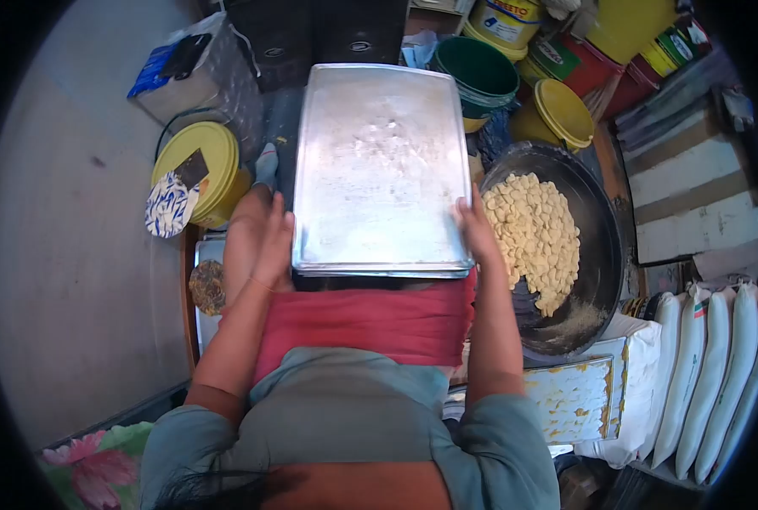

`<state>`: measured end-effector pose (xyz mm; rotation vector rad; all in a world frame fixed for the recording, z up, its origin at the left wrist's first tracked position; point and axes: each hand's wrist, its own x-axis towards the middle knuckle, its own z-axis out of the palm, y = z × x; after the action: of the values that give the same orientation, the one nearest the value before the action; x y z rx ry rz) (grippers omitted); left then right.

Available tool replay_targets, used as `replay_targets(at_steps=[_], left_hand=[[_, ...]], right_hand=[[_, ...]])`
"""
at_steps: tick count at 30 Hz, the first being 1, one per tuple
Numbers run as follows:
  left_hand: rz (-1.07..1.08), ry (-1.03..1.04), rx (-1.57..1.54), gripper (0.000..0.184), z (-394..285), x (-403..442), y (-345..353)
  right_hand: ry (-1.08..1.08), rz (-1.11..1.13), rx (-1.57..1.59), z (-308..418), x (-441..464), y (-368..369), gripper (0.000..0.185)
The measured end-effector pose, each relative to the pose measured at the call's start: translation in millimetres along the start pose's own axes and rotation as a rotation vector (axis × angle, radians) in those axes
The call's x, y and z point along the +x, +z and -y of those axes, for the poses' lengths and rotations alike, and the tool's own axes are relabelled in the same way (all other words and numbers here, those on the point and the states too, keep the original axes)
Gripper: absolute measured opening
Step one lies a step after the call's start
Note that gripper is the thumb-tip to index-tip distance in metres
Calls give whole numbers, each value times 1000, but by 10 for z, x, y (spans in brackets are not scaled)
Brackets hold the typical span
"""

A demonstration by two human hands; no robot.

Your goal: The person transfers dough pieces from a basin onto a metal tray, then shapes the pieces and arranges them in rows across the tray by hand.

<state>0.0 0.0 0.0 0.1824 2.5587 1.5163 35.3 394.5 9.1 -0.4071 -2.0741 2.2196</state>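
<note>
A silver baking tray (383, 170) with a scuffed surface lies on top of at least one other tray, over my lap. Along its left side, my left hand (274, 245) presses against the edge, with the fingers partly hidden beside it. At the opposite side, my right hand (479, 228) grips the rim, its thumb at the tray's edge and its fingers outside. To the right of that hand stands a wide black basin (600, 246) holding a heap of small pale dough pieces (532, 229).
A yellow lidded bucket (196, 161) with a patterned cloth (171, 206) stands at left. Several buckets, including a green one (477, 72) and a yellow one (557, 115), crowd the back right. White filled sacks (702, 374) lean at lower right, near a stained metal tray (570, 395).
</note>
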Motion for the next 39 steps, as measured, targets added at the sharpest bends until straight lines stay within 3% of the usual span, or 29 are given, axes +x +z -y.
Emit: replay_targets(at_steps=[1,2,6,9,10,12,15,16,19,22,25,26,29,30,31,32,33,34,35,37,39], left_hand=[[36,19,-113,68,84,65,154],[-64,130,85,68,72,0,176],[-49,195,112,68,124,-87,363],[-38,149,193,68,-2,-59,337],[-73,32,445,69,-445,-54,302],[-134,-50,527,70,-671,81,203],[-131,-55,-300,72,-395,654,54],[-122,-44,-339,72,-360,877,67],[-92,-16,-389,71,-459,1184,170],[-72,26,-356,67,-533,1199,289],[-57,50,-319,68,-361,1252,211],[-41,45,-251,67,-358,1253,198],[-193,193,790,67,-434,1334,238],[-271,313,806,68,-578,1323,365],[-155,343,828,68,-649,1315,497],[-37,369,847,67,-703,1312,634],[79,401,861,67,-786,1305,778],[67,393,1084,67,-913,1249,930],[45,414,1058,67,-950,1280,957],[24,454,1008,67,-937,1341,986],[9,563,935,65,-1005,1409,1101]], right_hand=[[-34,-30,-145,-8,22,97,76],[-29,-31,-176,186,-59,241,76],[-132,31,-238,-105,8,-130,83],[-165,-132,-878,121,-8,-82,85],[-334,-195,-916,374,-10,4,85],[-618,-317,-904,962,-23,220,85],[-807,-423,-862,1363,96,475,85],[-848,-443,-863,1402,167,487,85],[-534,-369,-792,1022,543,327,88],[-61,-118,-461,413,879,132,92],[-173,-118,-757,355,767,169,96],[-275,-131,-925,411,713,248,93],[-642,-144,-992,802,506,501,85],[-718,-128,-1040,723,510,568,82],[-791,-105,-1085,566,521,642,80],[-543,172,-1239,174,604,713,79],[-568,207,-1190,141,563,669,78],[-600,235,-1144,155,527,615,78],[-635,265,-1100,179,532,536,78],[-680,81,-986,574,460,94,73],[-646,-270,-838,540,525,-532,57]])
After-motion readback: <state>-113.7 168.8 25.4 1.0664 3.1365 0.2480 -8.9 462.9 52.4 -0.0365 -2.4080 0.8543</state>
